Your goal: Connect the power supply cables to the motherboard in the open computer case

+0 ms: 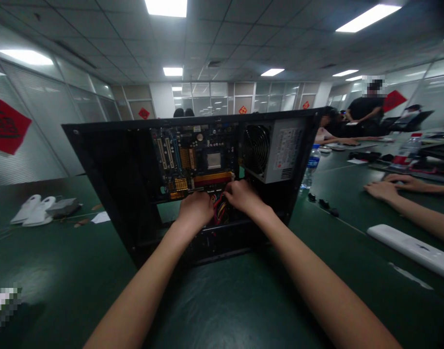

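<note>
A black computer case (113, 127) stands on the green table with its side facing me uncovered. Inside it a motherboard (203, 145) with a bare square chip is mounted. To its right sits a grey power supply (283, 150) with a black fan. A bundle of red, yellow and black cables (221, 209) runs below the board. My left hand (196, 211) is closed at the left side of this bundle, its fingertips partly hidden. From the right, my right hand (244, 196) has its fingers curled on the cables near the board's lower edge.
A water bottle (310, 167) stands just right of the case, near small black parts (324, 204). A white power strip (413, 247) lies farther right, by another person's hands (392, 188). White objects and a grey block (62, 207) lie on the left.
</note>
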A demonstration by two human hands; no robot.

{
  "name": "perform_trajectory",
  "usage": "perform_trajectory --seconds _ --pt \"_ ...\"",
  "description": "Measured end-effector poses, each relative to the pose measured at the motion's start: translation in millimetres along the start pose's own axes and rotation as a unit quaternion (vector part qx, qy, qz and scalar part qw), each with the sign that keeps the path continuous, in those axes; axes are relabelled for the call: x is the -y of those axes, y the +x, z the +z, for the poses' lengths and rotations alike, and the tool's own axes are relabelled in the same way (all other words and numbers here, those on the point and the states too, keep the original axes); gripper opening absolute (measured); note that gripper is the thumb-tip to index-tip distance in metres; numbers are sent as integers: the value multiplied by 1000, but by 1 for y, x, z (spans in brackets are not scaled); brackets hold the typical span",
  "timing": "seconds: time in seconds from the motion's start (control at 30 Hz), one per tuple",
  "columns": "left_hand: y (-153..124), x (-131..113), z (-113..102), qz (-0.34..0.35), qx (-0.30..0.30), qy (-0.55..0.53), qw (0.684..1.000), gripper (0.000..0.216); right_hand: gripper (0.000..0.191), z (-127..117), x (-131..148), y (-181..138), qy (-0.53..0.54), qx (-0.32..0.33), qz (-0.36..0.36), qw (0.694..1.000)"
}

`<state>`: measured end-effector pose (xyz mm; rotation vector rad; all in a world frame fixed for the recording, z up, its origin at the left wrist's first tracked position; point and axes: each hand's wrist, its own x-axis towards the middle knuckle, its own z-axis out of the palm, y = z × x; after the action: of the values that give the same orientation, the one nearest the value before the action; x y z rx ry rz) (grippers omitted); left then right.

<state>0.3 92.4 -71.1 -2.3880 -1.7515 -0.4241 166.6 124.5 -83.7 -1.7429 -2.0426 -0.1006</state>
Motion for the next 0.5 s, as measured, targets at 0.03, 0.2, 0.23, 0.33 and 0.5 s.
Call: perform_trajectory --seconds 0.03,0.2,0.23,0.33,0.5 --pt "0 0 0 1 0 0 1000 38 23 -1 1 -1 -4 0 -1 1000" --pt "1 -1 -1 1 5 -2 1000 39 21 -4 1 1 4 5 32 999" --pt "1 -1 -2 0 7 -3 1000 39 21 -5 1 1 7 5 39 999" --pt "-1 -1 -2 -1 9 -4 1000 41 22 -6 2 -1 -5 -6 38 999" --pt "-6 1 -1 -4 -5 8 1000 42 26 -14 17 -16 -48 -62 -57 995"
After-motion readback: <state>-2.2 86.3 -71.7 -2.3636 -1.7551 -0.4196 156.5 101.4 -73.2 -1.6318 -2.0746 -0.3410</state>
